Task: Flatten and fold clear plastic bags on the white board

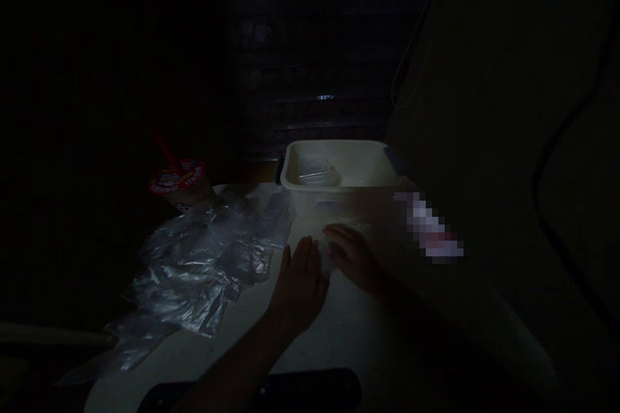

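Observation:
The scene is very dark. My left hand (301,281) lies palm down over the white table, fingers stretched forward. Beside it, my right hand (356,258) has its fingers bent toward the left around a small, pale, see-through piece of plastic (327,261). That piece sits between the two hands and its kind is hard to make out. To the left, a heap of clear plastic bags (194,264) spreads across the table. Just beyond the hands stands a white plastic bin (339,197) with some clear plastic pieces (317,174) inside.
A cup with a red printed lid (178,175) and a red straw stands at the back left. A black object (314,387) lies at the white table's (232,348) near edge. A blurred-out item (433,229) is right of the bin. A dark cable (537,174) hangs at right.

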Demonstrator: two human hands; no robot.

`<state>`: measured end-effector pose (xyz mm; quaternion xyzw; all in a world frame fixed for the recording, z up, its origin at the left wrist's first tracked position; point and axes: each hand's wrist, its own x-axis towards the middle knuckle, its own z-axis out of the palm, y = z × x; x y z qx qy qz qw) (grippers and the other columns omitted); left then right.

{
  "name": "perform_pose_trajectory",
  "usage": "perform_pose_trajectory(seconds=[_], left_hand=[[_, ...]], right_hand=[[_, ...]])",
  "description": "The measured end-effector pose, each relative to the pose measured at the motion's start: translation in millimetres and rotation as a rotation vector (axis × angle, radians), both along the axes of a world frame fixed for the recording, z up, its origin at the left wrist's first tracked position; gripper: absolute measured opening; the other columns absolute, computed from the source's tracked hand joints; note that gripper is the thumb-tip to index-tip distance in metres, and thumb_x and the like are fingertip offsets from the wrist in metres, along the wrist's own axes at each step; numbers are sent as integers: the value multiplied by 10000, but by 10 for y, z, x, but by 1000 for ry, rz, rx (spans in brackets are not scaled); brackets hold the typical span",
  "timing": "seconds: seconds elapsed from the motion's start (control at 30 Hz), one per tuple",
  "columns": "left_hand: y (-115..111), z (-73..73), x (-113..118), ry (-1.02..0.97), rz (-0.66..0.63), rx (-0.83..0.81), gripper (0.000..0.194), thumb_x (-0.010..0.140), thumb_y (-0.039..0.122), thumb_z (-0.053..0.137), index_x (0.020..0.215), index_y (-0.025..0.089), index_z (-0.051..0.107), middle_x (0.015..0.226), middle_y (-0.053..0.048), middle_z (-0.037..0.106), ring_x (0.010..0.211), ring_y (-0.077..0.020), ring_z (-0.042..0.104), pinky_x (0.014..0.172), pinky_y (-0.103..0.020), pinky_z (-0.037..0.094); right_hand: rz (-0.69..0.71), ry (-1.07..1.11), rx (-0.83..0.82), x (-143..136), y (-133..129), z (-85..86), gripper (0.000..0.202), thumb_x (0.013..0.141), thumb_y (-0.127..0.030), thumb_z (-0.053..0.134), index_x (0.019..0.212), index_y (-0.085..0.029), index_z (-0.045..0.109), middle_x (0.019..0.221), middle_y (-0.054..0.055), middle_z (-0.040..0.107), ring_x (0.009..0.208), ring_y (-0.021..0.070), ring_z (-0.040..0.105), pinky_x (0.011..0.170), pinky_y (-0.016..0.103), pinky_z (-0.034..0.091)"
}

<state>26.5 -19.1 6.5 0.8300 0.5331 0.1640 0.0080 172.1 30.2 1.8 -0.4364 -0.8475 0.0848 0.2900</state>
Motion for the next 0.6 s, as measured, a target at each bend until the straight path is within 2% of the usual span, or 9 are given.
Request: perform_pose_trajectory(seconds=[0.07,0.13,0.2,0.27,0.33,0.43,0.53,0.6], left_hand=[[28,30,-43,-149,11,-1,406,812,269,287,1150,68,387,1157,-147,467,1086,-221,389,884,-410,289],[64,57,-82,-268,72,-11,352,821,242,267,1105,124,438,1038,-98,550,958,-191,484,799,-371,356],[95,70,-106,-286,121,-22,316,813,229,289,1051,164,487,952,-70,583,873,-196,514,740,-375,369],[117,66,-117,-255,129,-36,294,789,219,339,1025,177,509,923,-64,590,843,-214,516,721,-394,363],[134,50,-124,-292,123,-45,294,765,207,376,1022,176,514,915,-63,593,830,-211,518,726,-389,368],[167,21,-140,-503,133,-87,309,742,222,418,1031,165,511,956,-69,586,859,-187,519,757,-346,384],[215,2,-156,-786,128,-241,347,726,257,454,1056,157,494,995,-69,578,863,-162,533,740,-289,410],[245,3,-158,-949,123,-372,381,690,261,503,1056,153,497,894,-47,612,760,-141,560,652,-245,432]], right_hand=[[-94,43,-14,59,82,12,269,738,-226,423,957,-129,546,956,90,573,911,161,482,812,289,359],[-197,-3,-54,89,123,34,200,718,-213,446,841,-138,585,834,82,589,820,170,502,756,296,374],[-272,-57,-95,78,125,56,149,703,-233,470,728,-155,594,753,68,585,763,172,506,716,300,371],[-286,-82,-120,38,113,69,120,688,-230,484,652,-168,581,708,50,578,731,164,505,696,295,362],[-258,-63,-124,-5,104,76,96,667,-198,493,607,-172,563,682,35,571,715,156,501,685,287,355],[-142,64,-153,-35,101,87,85,652,-165,488,583,-169,537,647,17,561,668,134,499,654,263,359],[-9,277,-289,-27,89,111,63,663,-167,472,619,-167,517,631,0,546,615,110,496,593,231,374],[36,405,-400,-22,75,132,46,670,-181,467,642,-168,500,622,-11,530,596,100,491,560,217,376]])
